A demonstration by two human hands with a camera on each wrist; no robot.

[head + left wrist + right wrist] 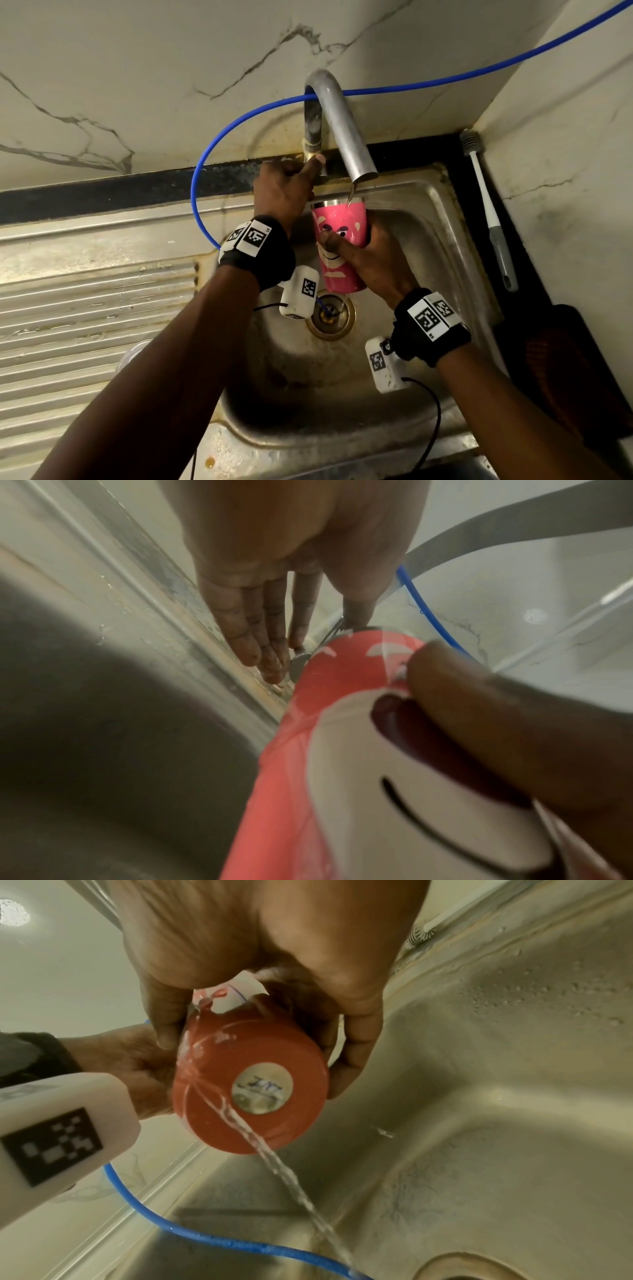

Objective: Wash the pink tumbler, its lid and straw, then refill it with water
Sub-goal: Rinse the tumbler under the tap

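My right hand (371, 260) grips the pink tumbler (334, 219) upright under the steel faucet spout (346, 130), thumb across its cartoon face. A thin water stream (351, 195) falls into its open top. In the right wrist view my right hand (274, 961) wraps the tumbler (294, 1096), and water runs off its base toward the drain. My left hand (284, 192) rests on the tap handle at the faucet's foot. In the left wrist view its fingers (260, 631) lie straight against the metal lever, beside the tumbler (284, 777). No straw shows.
The steel sink (428, 240) has a drain (330, 317) below the tumbler. A blue hose (205, 164) loops behind the faucet into the basin. A bottle brush (486, 205) lies along the right edge. A clear round piece (133, 356) sits on the ribbed drainboard, half hidden by my left forearm.
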